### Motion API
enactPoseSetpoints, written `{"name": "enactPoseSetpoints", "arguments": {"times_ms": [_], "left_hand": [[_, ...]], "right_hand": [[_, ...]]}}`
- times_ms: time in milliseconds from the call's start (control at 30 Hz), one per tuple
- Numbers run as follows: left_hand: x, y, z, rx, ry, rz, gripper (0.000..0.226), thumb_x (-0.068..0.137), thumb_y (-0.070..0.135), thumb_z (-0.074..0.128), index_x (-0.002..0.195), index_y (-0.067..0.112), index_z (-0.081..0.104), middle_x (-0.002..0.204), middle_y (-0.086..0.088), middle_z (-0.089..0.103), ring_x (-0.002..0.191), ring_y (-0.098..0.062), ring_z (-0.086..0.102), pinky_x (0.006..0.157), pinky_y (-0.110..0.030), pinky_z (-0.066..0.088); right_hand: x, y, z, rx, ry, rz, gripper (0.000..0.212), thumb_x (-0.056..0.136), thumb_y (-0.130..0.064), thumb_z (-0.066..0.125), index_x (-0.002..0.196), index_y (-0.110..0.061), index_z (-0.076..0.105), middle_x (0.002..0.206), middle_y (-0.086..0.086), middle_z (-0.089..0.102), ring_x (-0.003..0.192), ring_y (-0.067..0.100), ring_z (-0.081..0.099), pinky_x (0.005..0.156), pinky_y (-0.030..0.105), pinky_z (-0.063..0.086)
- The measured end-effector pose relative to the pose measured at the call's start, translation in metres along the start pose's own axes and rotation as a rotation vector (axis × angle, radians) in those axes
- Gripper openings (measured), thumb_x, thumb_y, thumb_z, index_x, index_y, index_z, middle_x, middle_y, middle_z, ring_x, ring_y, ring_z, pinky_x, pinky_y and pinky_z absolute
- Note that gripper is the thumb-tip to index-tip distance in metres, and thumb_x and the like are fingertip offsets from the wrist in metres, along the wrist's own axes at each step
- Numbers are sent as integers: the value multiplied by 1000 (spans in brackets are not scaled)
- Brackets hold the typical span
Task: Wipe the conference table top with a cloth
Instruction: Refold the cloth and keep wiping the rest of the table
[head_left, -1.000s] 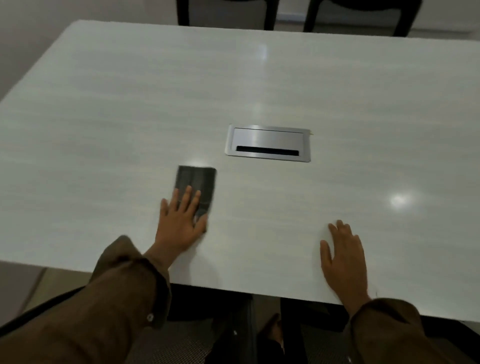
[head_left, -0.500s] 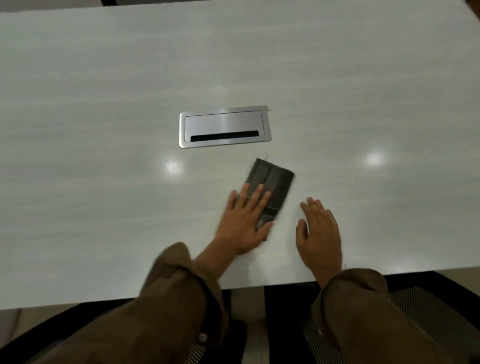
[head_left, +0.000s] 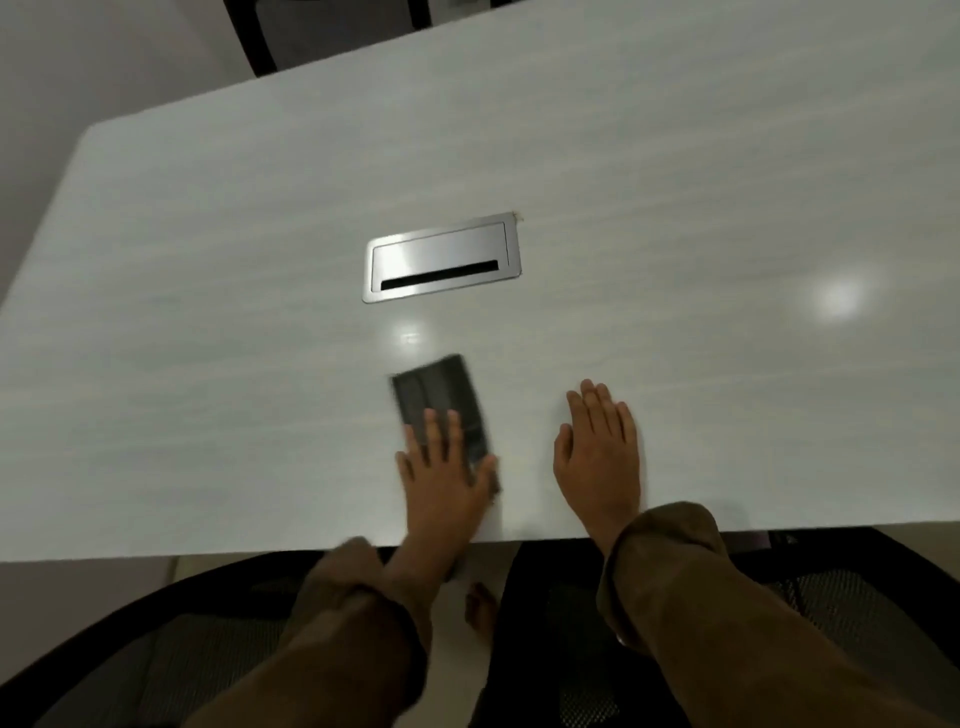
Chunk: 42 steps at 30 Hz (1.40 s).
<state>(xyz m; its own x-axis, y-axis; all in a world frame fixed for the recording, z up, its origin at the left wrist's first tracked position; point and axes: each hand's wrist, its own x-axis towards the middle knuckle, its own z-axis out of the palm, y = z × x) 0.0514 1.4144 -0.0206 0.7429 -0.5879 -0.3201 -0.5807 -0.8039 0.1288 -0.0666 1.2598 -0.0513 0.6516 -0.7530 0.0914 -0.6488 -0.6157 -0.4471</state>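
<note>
A pale wood-grain conference table top (head_left: 208, 312) fills most of the head view. A folded dark grey cloth (head_left: 434, 395) lies flat on it near the front edge, just below the metal hatch. My left hand (head_left: 441, 473) presses flat on the cloth's near half, fingers spread over it, thumb at its right edge. My right hand (head_left: 597, 452) rests palm down on the bare table to the right of the cloth, holding nothing, a short gap apart from it.
A brushed-metal cable hatch (head_left: 441, 257) with a dark slot is set into the table's middle. Black mesh chairs (head_left: 156, 649) stand under the front edge, and another chair (head_left: 322, 31) is at the far side. The table's left corner (head_left: 88, 140) is rounded.
My left hand has slid the cloth from left to right along the front of the table, then slightly back left. The right hand stays flat on the table. The view has tilted.
</note>
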Motion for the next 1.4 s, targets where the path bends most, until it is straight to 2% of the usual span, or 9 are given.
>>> {"name": "enactPoseSetpoints", "arguments": {"times_ms": [67, 133, 233, 333, 533, 633, 767, 1167, 1400], "left_hand": [[-10, 13, -1, 102, -59, 153, 74, 89, 76, 0, 147, 39, -28, 160, -3, -26, 147, -34, -24, 119, -53, -6], [-10, -3, -8, 189, -81, 215, 79, 86, 81, -1, 150, 40, -22, 161, 4, -25, 148, -29, -23, 121, -53, -5], [-5, -52, -19, 210, -42, 101, 87, 82, 85, -3, 152, 34, -14, 161, 7, -19, 149, -26, -20, 121, -54, 2], [7, -97, -34, 193, -37, -81, 99, 78, 86, -6, 153, 23, -14, 160, 1, -19, 147, -25, -22, 121, -54, 0], [100, -117, -66, 172, -6, -124, 103, 81, 81, -3, 156, 12, -7, 164, -11, -9, 150, -29, -14, 120, -55, -5], [160, -100, -76, 79, 71, -96, 99, 85, 77, 7, 156, 10, -3, 165, -13, -6, 151, -28, -11, 120, -54, -3], [229, -109, -82, 37, 171, 5, 96, 87, 78, 10, 157, 14, -2, 165, -7, -5, 151, -22, -11, 122, -50, 0], [247, -120, -82, 73, 176, 161, 90, 92, 73, 11, 157, 13, -2, 165, -7, -6, 151, -20, -14, 123, -48, 3], [329, -96, -108, 41, 164, 59, 90, 93, 73, 19, 157, 12, 1, 165, -8, -2, 152, -23, -8, 122, -50, 2]], "right_hand": [[1, 0, -7, 32, -47, 11, 49, 95, -25, 38, 136, -6, 57, 146, 14, 52, 139, 29, 45, 117, 47, 31], [5, 0, -8, 62, -64, 10, 47, 92, -24, 42, 131, -5, 60, 144, 16, 53, 138, 31, 46, 119, 46, 29], [25, 0, -4, 163, -66, 13, 40, 88, -17, 53, 123, -2, 63, 144, 18, 53, 139, 33, 44, 121, 41, 22], [64, -11, 1, 226, -120, 13, 43, 90, -14, 59, 130, 0, 58, 150, 19, 45, 144, 33, 36, 122, 40, 18], [147, -43, 18, 211, -255, -34, 68, 97, -42, 56, 151, -6, 36, 163, 13, 24, 153, 26, 14, 124, 36, 4], [160, -50, 34, 70, -155, -94, 74, 92, -56, 46, 147, -8, 42, 159, 13, 33, 150, 28, 23, 123, 40, 10], [158, -53, 50, -63, 17, -120, 72, 94, -59, 43, 145, -8, 46, 156, 13, 39, 148, 28, 29, 123, 44, 19], [161, -53, 55, -110, 86, -111, 69, 94, -56, 46, 141, -6, 51, 152, 15, 44, 146, 30, 34, 121, 48, 25], [164, -53, 57, -81, 110, -103, 66, 93, -53, 52, 140, -7, 53, 152, 14, 44, 146, 28, 35, 121, 46, 24]]}}
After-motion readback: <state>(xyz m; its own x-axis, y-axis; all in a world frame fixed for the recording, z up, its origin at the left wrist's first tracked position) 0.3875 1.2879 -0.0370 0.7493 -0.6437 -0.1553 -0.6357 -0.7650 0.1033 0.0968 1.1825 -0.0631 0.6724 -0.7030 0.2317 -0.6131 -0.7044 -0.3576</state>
